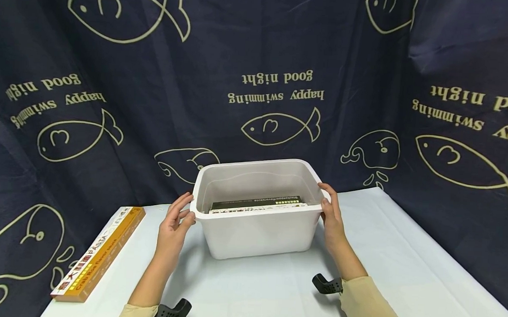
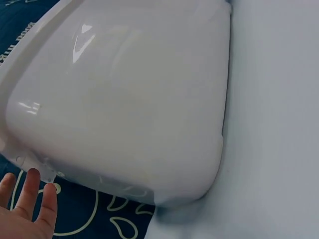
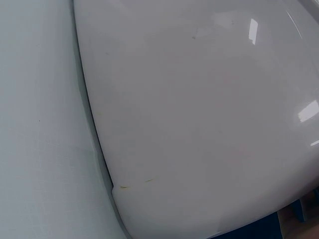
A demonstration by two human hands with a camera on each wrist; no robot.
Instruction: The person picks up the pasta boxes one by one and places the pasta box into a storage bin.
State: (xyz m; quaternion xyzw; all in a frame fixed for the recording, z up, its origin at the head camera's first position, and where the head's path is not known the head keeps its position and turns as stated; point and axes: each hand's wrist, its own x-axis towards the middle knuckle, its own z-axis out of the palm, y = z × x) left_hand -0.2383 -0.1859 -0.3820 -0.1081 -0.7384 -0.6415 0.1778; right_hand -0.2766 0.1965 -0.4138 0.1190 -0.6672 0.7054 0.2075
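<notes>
A white plastic storage bin (image 1: 257, 234) stands on the table, tall and open at the top. My left hand (image 1: 177, 221) is at the bin's left end. In the left wrist view its fingers (image 2: 27, 196) are spread and fairly straight close to the end lip; whether they touch it is unclear. At the opposite end, my right hand (image 1: 332, 218) holds the rim by its lip, index finger on top and thumb toward the front. Inside the bin lies a dark box (image 1: 256, 202) with "Blackpeppper flavor sauce" lettering, and a white-edged box (image 1: 258, 209) in front of it, mostly hidden.
An orange and white pasta box (image 1: 98, 253) marked "Crab Roe flavor sauce" lies at the table's left edge. A dark blue curtain (image 1: 281, 32) with fish drawings hangs behind and along the sides. The pale table (image 1: 256, 291) extends in front of the bin.
</notes>
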